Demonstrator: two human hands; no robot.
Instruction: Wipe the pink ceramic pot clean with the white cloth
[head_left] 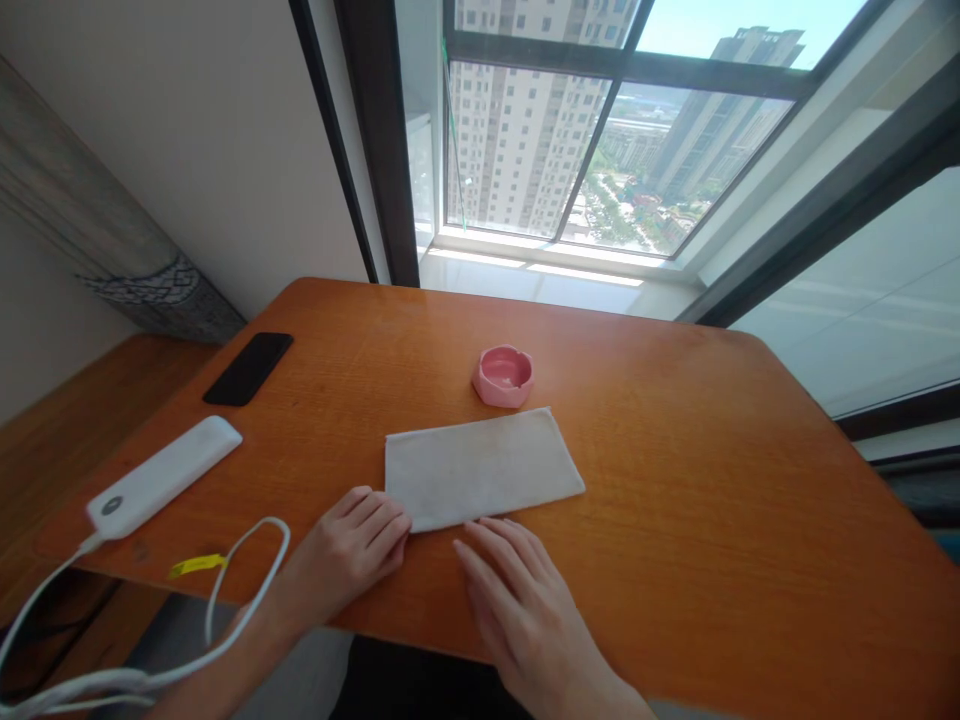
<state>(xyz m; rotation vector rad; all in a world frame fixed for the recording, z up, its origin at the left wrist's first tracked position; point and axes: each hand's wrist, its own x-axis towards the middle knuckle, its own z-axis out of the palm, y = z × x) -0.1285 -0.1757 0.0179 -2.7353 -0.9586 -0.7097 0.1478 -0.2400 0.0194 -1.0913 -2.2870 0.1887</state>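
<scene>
Wooden table [675,450]: one cloth [480,468], two hands [435,580].

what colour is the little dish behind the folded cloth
Pink; the dish shows best in the head view.

No legible text, not even on the yellow tag [196,565]

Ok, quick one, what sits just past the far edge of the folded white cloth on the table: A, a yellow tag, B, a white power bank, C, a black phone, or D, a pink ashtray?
D: the pink ashtray stands right behind the far edge of the folded white cloth, while the black phone and the white power bank lie well off to the left on the table.
</scene>
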